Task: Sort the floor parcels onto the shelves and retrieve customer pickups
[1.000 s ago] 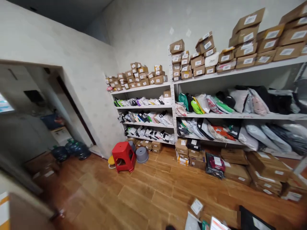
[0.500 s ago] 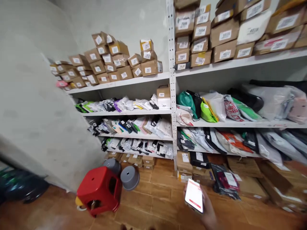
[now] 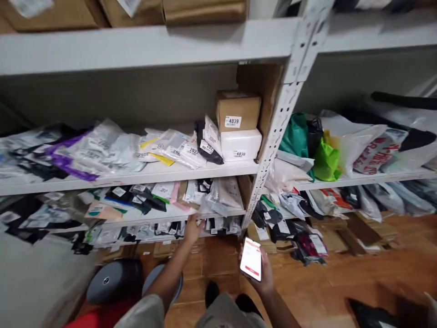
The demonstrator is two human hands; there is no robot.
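My right hand [image 3: 264, 273] is wrapped round a smartphone [image 3: 251, 259] with a lit white and red screen, held upright in front of the shelf post. My left hand [image 3: 193, 228] reaches out to the front edge of a lower shelf, its fingers somewhat blurred and seemingly apart. Just above and right of those fingers, a clear plastic packet [image 3: 214, 206] hangs over the shelf edge; whether they touch it I cannot tell. Beside it on that shelf lie a white labelled packet [image 3: 194, 191] and a larger pale packet [image 3: 229, 191].
On the shelf above stand a brown box marked 4039 [image 3: 238, 111] and a white box marked 4038 [image 3: 241, 145], beside several bagged packets. A perforated metal post [image 3: 278, 118] divides the racks. Below left are grey stools [image 3: 112, 280]. Flat cartons [image 3: 367, 232] lie at lower right.
The view has moved much closer to the left rack. My left hand has come into view, stretched toward the lower shelf. The phone stays in my right hand.
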